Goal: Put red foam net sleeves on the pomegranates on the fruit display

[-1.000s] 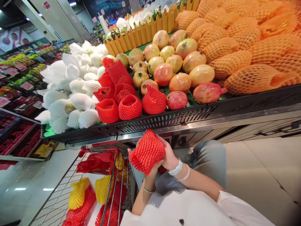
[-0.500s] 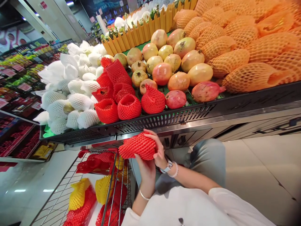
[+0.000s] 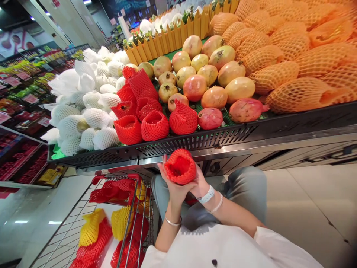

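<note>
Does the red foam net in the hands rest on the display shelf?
No, the left hand and the right hand hold the red foam net in the air, below the front rim of the display shelf.

Probably a supermarket: fruit display (image 3: pixel 212 89), shopping cart (image 3: pixel 83 230).

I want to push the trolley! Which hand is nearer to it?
Left. The left hand cups the red net next to the trolley; the right hand holds its far side.
</note>
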Motion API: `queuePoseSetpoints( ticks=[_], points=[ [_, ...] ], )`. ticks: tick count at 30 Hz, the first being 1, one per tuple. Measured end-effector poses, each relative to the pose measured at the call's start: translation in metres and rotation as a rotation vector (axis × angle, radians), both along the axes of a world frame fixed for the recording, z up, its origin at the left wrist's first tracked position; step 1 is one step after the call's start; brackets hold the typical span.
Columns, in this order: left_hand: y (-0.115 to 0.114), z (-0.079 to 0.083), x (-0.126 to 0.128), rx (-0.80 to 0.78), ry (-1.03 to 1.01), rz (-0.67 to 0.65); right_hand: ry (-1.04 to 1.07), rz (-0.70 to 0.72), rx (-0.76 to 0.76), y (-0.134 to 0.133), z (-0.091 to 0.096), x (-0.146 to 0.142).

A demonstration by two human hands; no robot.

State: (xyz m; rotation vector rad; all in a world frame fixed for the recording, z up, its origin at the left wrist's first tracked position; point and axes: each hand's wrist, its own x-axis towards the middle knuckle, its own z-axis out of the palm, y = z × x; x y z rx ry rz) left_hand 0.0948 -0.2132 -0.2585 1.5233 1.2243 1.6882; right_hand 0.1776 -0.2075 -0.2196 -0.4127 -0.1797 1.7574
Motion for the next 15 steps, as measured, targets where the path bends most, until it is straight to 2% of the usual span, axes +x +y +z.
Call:
queuePoseSetpoints(
  ticks=[2, 4, 6, 8, 11, 15],
  points=[
    [0.001, -0.011, -0.003, 0.031, 0.025, 0.083, 0.02, 0.115, 0.02, -0.005, -0.004, -0.003],
    [-0.001, -0.023, -0.003, 0.001, -0.006, 0.176, 0.016, 0.12, 0.021, -0.007, -0.007, -0.005],
    [-0.004, -0.032, -0.001, -0.073, -0.071, 0.229, -0.016, -0.012, 0.015, -0.007, -0.008, -0.008],
    [-0.005, -0.033, 0.001, -0.123, -0.137, 0.236, -0.084, -0.178, -0.005, -0.006, -0.007, -0.012],
    [-0.005, -0.017, 0.0, -0.107, -0.267, 0.199, -0.242, -0.328, -0.002, -0.004, -0.005, -0.019],
    [-0.005, 0.016, -0.006, -0.126, -0.407, 0.046, -0.397, -0.527, 0.221, -0.006, -0.006, -0.026]
  ],
)
